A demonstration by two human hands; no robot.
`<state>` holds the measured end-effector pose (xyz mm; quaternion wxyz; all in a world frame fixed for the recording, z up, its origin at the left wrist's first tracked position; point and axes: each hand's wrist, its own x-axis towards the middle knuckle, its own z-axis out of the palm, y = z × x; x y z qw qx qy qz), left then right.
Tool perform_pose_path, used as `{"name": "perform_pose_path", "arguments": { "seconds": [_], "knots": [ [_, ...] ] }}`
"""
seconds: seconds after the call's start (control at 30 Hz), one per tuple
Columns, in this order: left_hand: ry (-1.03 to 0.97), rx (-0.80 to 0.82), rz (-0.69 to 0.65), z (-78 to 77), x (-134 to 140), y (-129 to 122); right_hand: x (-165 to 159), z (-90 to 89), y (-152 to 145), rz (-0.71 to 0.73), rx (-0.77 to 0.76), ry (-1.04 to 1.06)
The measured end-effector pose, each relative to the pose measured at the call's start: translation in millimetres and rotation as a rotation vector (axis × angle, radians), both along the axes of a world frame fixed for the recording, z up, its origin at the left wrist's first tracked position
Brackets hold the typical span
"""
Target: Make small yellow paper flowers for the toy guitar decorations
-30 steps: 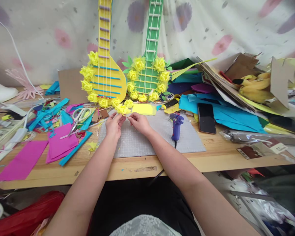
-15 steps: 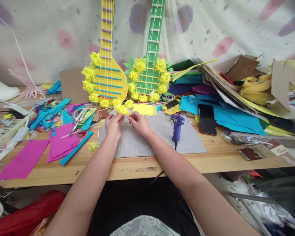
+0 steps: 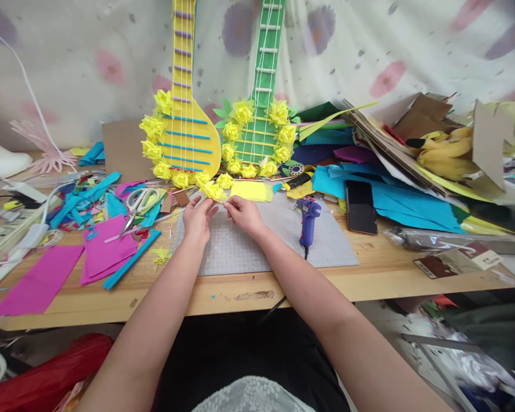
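Over the grey cutting mat [image 3: 236, 252], a yellow paper flower [image 3: 213, 191] is held between my two hands. The fingers of my left hand [image 3: 197, 219] are closed under its petals. My right hand [image 3: 244, 215] pinches the flower's thin stem, which is partly covered by the fingertips. Just behind lie another yellow paper flower [image 3: 224, 181] and a stack of yellow paper [image 3: 251, 191]. A yellow paper lute [image 3: 193, 137], edged with yellow flowers, leans at the back, beside a green one [image 3: 260, 134] with flowers and leaves.
A purple glue gun [image 3: 309, 223] stands on the mat's right part, its cord running to the table edge. Scissors [image 3: 141, 205], magenta paper [image 3: 109, 246] and blue scraps lie left. A phone [image 3: 361, 207] and piled paper and cardboard [image 3: 395, 149] are at right.
The whole view has shifted very slightly. Both hands stay at the flower, with hardly any change in the fingers.
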<state>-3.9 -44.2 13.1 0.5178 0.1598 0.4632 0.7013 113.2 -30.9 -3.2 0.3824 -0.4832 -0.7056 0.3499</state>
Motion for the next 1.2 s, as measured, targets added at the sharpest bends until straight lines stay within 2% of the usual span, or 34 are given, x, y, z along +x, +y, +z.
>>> {"name": "perform_pose_path", "arguments": {
  "seconds": [0.3, 0.6, 0.9, 1.2],
  "knots": [
    [0.052, -0.023, 0.099, -7.5, -3, 5, -3, -3.8, 1, 0.0, 0.004, 0.03],
    [0.006, -0.006, 0.065, -10.4, -3, 6, -1, -6.6, 2, 0.008, 0.063, -0.003],
    [0.054, -0.029, -0.031, 2.5, -3, -2, 4, -4.3, 4, -0.007, 0.077, -0.067],
    [0.166, 0.011, 0.098, -12.0, -8, 10, 3, 0.3, 0, 0.058, 0.09, -0.168]
  ]
}}
